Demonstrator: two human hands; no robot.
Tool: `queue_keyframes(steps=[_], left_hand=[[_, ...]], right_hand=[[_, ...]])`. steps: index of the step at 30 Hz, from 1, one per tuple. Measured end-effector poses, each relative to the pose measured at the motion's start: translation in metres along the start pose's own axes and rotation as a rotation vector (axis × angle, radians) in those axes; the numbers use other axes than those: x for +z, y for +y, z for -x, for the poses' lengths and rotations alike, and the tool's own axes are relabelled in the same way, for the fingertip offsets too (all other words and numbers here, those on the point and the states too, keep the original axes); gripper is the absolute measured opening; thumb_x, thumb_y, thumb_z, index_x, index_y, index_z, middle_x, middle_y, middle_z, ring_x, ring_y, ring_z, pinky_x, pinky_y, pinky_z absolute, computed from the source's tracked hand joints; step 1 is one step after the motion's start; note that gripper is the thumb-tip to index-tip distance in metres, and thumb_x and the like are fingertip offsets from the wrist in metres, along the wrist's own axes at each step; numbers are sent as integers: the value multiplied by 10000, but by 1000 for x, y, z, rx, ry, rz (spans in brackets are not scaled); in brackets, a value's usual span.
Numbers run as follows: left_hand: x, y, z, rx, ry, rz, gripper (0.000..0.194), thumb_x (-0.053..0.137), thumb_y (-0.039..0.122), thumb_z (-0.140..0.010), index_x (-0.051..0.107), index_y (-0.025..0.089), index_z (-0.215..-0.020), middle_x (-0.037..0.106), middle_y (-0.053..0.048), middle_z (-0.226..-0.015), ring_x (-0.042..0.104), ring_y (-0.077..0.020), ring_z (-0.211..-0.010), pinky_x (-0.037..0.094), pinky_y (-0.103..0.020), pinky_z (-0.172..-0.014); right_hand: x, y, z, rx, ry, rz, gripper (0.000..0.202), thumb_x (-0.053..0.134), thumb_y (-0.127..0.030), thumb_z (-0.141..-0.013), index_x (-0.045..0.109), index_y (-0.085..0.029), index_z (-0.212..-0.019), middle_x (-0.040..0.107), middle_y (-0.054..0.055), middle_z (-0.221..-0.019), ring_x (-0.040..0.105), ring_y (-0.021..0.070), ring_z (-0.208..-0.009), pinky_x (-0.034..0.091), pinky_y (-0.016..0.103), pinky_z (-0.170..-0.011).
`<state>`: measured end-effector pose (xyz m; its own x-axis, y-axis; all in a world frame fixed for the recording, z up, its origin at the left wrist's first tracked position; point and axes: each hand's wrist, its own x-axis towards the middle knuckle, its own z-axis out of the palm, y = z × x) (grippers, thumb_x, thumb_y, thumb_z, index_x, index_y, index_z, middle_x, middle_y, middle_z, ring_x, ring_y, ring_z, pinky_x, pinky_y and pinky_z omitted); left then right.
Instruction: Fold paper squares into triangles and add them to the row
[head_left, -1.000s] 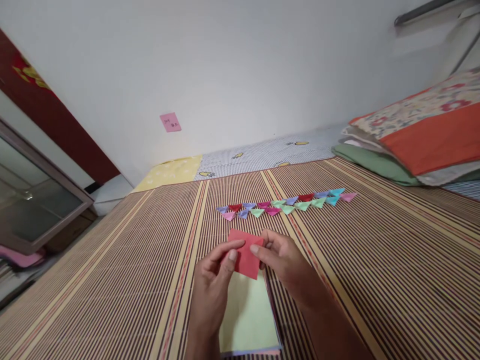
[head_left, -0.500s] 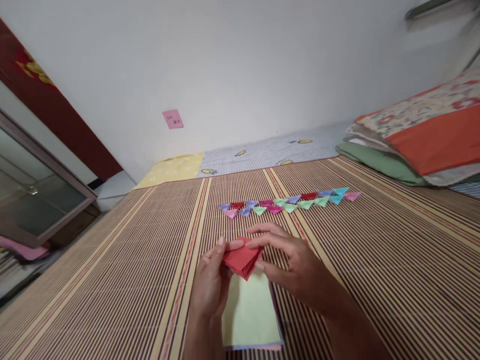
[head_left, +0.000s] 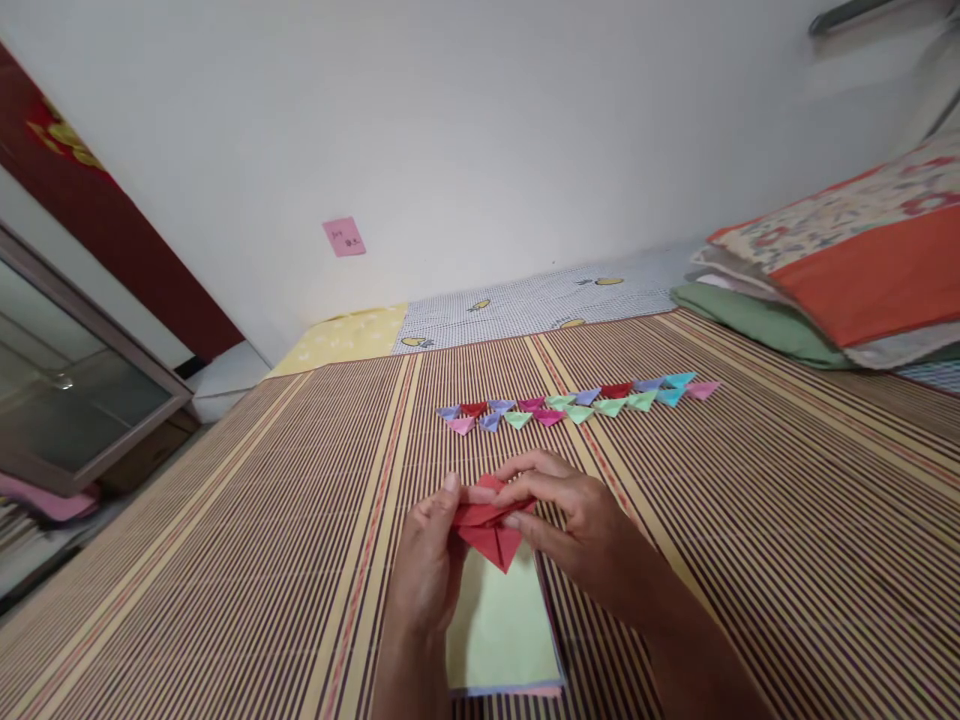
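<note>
A folded red origami paper [head_left: 493,543] is held between my two hands, its pointed end facing me and its upper layer lifted into a crease. My left hand [head_left: 427,550] grips its left side, thumb up and fingers underneath. On the right side, my right hand [head_left: 566,510] pinches the raised layer between thumb and fingers. Beneath the hands lies a stack of coloured paper [head_left: 504,640], pale green on top with blue and pink edges showing. Farther off, small folded paper triangles [head_left: 577,413] in several colours lie in two rows.
A striped mat [head_left: 262,540] covers the bed. At the right is a pile of folded bedding [head_left: 862,270]. A pink note [head_left: 343,237] sticks to the white wall [head_left: 480,130]. A glass-fronted cabinet [head_left: 67,370] stands at the left.
The upper layer of the red paper has been lifted and folded back, so a lower pointed flap now shows. My right fingers have closed in on the paper.
</note>
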<state>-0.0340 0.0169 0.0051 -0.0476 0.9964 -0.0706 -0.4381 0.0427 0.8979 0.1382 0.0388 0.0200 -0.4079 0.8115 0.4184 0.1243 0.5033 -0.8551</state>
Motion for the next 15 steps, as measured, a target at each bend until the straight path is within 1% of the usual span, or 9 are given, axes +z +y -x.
queue_keyframes(steps=[5, 8, 10, 12, 15], left_hand=[[-3, 1, 2, 19, -13, -6, 427, 744, 559, -812, 799, 136, -783, 758, -91, -746, 697, -209, -707, 524, -307, -688], [-7, -2, 2, 80, -24, -47, 412, 722, 548, -838, 790, 142, -809, 748, -86, -785, 683, -203, -745, 516, -299, -705], [-9, -3, 1, 122, -43, -122, 364, 755, 509, -824, 782, 147, -854, 737, -76, -803, 664, -188, -754, 505, -282, -709], [-11, -4, 1, 129, -47, -196, 303, 827, 434, -768, 763, 156, -870, 713, -46, -776, 627, -154, -700, 483, -247, -666], [-9, -3, 1, 142, -1, -259, 245, 870, 345, -720, 720, 159, -775, 648, 0, -701, 543, -105, -603, 434, -204, -580]], right_hand=[[0, 5, -1, 65, -40, -78, 158, 665, -138, -881, 768, -250, -922, 658, 40, -1130, 637, 207, -1066, 463, 386, -974], [2, 8, -2, 111, -2, -137, 103, 669, -195, -899, 762, -234, -876, 666, 46, -1085, 639, 213, -1039, 464, 392, -960], [4, 9, -2, 134, 53, -149, 98, 675, -230, -899, 748, -218, -834, 665, 57, -1076, 632, 224, -1044, 460, 404, -957], [5, 9, -2, 139, 87, -144, 113, 678, -249, -895, 741, -208, -810, 662, 70, -1092, 623, 235, -1065, 455, 415, -964], [8, 10, -2, 139, 110, -134, 124, 676, -246, -889, 734, -205, -788, 667, 78, -1111, 620, 241, -1082, 456, 417, -964]])
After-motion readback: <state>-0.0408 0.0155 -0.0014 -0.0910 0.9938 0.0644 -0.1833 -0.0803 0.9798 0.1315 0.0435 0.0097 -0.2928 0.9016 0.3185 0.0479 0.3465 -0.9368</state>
